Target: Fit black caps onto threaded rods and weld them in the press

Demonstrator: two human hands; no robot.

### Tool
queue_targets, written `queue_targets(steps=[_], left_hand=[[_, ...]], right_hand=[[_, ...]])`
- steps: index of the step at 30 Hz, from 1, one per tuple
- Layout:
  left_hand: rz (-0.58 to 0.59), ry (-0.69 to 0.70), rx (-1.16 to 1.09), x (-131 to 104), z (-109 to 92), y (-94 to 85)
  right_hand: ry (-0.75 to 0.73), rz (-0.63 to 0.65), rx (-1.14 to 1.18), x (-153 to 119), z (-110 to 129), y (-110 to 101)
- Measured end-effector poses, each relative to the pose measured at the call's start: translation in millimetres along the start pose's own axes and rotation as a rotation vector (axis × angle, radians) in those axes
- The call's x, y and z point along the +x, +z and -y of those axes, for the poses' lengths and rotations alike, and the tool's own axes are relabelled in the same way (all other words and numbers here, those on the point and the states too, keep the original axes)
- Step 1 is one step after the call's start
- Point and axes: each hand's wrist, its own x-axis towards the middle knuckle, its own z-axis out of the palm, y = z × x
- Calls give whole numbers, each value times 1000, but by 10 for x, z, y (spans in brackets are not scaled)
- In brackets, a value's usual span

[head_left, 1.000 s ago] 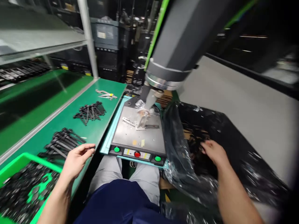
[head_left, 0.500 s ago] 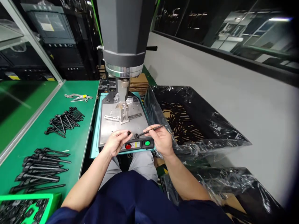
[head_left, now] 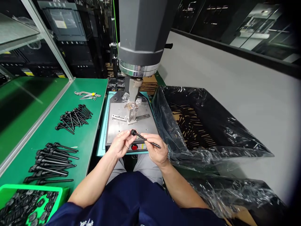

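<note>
Between my two hands, above the front edge of the press base, is a black ribbed rod [head_left: 143,137] with a wider head. My right hand [head_left: 158,151] pinches its shaft, and the tip points right and toward me. The fingers of my left hand [head_left: 119,144] are closed at the head end, on a small black cap [head_left: 133,132] that now meets the rod's head. How far the cap sits on the head, I cannot tell. Beyond my hands a metal fixture [head_left: 132,113] stands on the steel plate [head_left: 147,127], under the press horn [head_left: 134,91].
Rods in two piles [head_left: 74,118] [head_left: 51,161] lie on the green table [head_left: 87,138] at left, with pliers [head_left: 87,94] behind. A green bin [head_left: 63,196] holds black caps. A plastic-lined box [head_left: 218,125] with rods stands right. A red button [head_left: 134,147] is below my hands.
My hands have come together: the cap in my left hand and the rod's head, apart before, now meet. The rod has turned so its tip points toward me. The view has shifted left.
</note>
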Motion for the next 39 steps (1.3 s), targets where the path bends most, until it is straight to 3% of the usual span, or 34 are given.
queue_targets(steps=[5, 10, 12, 16, 21, 23, 29, 33, 39], left_hand=[[-89, 107, 62, 44, -3, -67], [-104, 397, 307, 58, -66, -170], [-56, 475, 453, 32, -65, -185], [45, 492, 593, -18, -4, -180], [112, 477, 583, -39, -12, -177], [145, 459, 583, -50, -46, -176], [195, 498, 631, -43, -62, -195], [191, 494, 628, 49, 37, -241], [240, 564, 834, 195, 229, -295]], right_hand=[[34, 131, 86, -28, -57, -35], [385, 538, 405, -37, -193, -210], [521, 591, 451, -45, -259, -234], [651, 568, 265, -71, -310, -115], [452, 395, 58, -115, -253, 57], [405, 385, 32, -128, -243, 70], [641, 424, 392, -160, -287, 81], [681, 413, 417, -146, -320, 157], [744, 206, 605, -15, -432, 344]])
